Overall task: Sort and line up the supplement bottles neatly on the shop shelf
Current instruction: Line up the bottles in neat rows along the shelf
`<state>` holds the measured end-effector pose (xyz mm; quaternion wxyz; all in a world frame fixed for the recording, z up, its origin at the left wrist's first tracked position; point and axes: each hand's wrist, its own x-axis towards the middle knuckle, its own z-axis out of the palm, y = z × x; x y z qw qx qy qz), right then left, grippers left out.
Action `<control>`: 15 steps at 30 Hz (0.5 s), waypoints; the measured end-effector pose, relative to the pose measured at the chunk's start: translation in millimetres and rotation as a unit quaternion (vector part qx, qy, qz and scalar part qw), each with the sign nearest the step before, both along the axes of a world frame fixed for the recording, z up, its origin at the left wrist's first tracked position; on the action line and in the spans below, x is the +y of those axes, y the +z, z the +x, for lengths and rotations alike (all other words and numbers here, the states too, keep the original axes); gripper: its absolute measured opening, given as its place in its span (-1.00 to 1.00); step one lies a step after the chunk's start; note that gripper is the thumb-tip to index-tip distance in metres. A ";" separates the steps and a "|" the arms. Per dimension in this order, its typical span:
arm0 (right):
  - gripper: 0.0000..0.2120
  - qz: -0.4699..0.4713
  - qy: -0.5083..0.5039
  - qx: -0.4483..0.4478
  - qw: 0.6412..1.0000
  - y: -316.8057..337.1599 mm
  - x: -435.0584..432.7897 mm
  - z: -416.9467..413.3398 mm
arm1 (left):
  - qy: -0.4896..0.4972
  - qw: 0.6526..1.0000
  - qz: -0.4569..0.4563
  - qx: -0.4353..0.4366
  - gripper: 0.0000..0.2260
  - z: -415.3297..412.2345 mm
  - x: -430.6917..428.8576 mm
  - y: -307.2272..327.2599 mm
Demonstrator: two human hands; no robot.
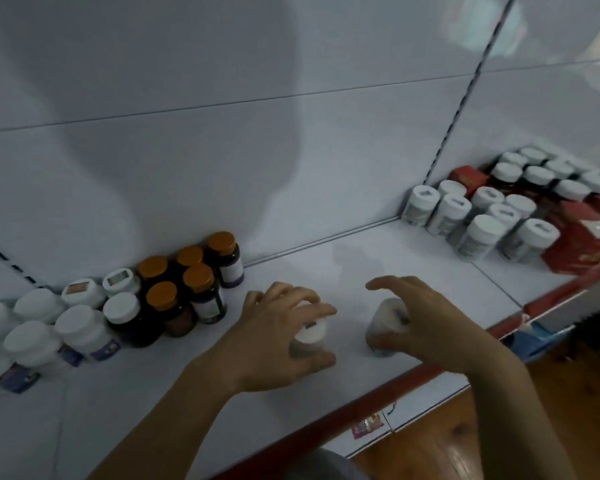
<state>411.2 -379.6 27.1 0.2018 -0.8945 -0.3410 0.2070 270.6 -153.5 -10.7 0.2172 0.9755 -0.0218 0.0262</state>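
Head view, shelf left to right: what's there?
White-capped bottles → orange-capped bottles → left hand gripping one bottle → right hand gripping another bottle → second white-capped group → red boxes.

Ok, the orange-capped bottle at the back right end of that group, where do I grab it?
Likely by the cap of the orange-capped bottle, from above or its right. It stands upright, neighbouring bottles crowd its left and front, the back panel is behind, and only its right is open.
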 end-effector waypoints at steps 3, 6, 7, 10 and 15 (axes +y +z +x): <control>-0.35 0.020 -0.020 0.012 1.000 -19.7 3.2 -5.4 | 0.024 0.999 -0.014 -0.017 -0.51 7.8 -2.4 -12.3; -0.27 0.077 -0.052 0.004 0.996 -30.2 13.4 -10.4 | 0.052 0.994 -0.051 -0.085 -0.52 -0.8 8.5 -9.2; -0.27 0.105 -0.064 0.011 0.992 -31.4 18.9 -12.7 | 0.071 0.988 -0.078 -0.113 -0.51 -5.8 13.2 -5.9; -0.30 0.234 -0.122 0.049 0.963 -29.0 46.1 -18.5 | 0.133 0.964 -0.135 -0.185 -0.50 -23.3 25.6 6.4; -0.49 0.282 -0.070 0.039 0.956 -27.0 125.4 -21.0 | 0.187 0.957 -0.115 -0.189 -0.55 -62.4 42.8 7.8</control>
